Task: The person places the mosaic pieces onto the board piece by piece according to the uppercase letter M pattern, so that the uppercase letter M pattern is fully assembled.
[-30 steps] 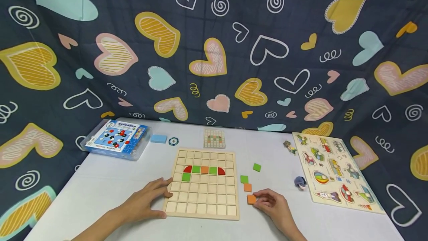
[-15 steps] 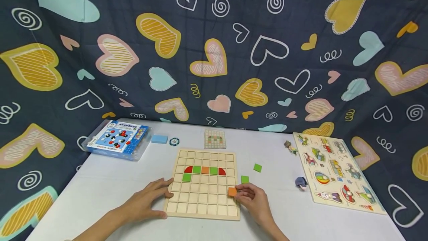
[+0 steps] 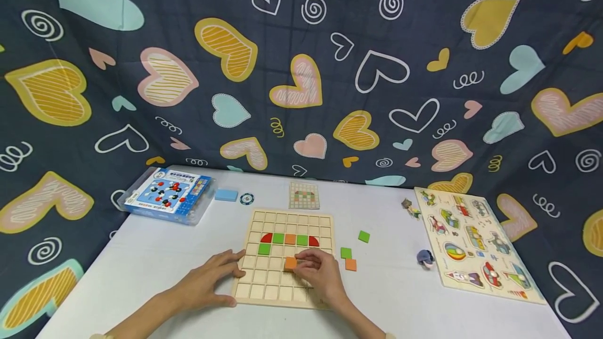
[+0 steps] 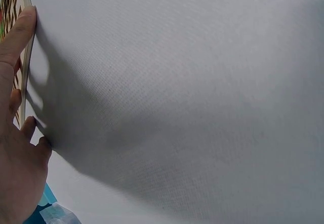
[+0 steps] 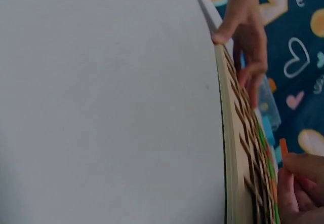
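One wooden grid board (image 3: 287, 258) lies flat on the white table (image 3: 141, 260), its edges square to my view. My left hand (image 3: 207, 282) rests on its left edge, fingers straight and relaxed. My right hand (image 3: 317, 273) pinches an orange square tile (image 3: 290, 263) at its fingertips, over the board's middle cells, lying flat; no long axis shows.

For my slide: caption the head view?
Right hand pinches an orange tile over the grid board; left hand rests on its edge.
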`<state>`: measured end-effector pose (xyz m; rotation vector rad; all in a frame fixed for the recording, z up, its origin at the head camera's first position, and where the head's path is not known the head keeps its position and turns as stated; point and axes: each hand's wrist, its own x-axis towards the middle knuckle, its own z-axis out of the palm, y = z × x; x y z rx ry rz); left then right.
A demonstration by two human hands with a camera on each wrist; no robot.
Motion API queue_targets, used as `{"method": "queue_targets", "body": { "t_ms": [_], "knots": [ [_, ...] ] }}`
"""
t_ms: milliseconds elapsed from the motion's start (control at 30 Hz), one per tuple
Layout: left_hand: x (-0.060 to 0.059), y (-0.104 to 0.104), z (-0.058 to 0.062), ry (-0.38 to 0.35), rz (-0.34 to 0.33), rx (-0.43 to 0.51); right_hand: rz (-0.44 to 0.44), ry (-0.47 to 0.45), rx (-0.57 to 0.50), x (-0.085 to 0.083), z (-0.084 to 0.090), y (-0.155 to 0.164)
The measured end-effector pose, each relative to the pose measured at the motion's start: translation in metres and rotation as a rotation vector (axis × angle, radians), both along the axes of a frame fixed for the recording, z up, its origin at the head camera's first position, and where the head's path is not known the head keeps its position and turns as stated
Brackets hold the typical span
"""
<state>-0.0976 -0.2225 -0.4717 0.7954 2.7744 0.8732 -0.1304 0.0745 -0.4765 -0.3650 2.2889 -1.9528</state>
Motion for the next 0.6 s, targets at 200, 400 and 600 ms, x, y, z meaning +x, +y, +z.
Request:
{"method": "queue_targets", "body": {
  "t_ms": [200, 400, 600],
  "knots": [
    [0.000, 0.001, 0.000, 0.001, 0.000, 0.005, 0.041, 0.046, 0.019, -0.004, -0.002, -0.028],
    [0.000, 0.001, -0.002, -0.011, 0.012, 0.001, 0.053, 0.083, 0.072, -0.009, -0.006, -0.043],
    [0.000, 0.001, 0.000, -0.016, 0.015, -0.003, 0.060, 0.104, 0.079, -0.011, -0.005, -0.050]
  ]
}}
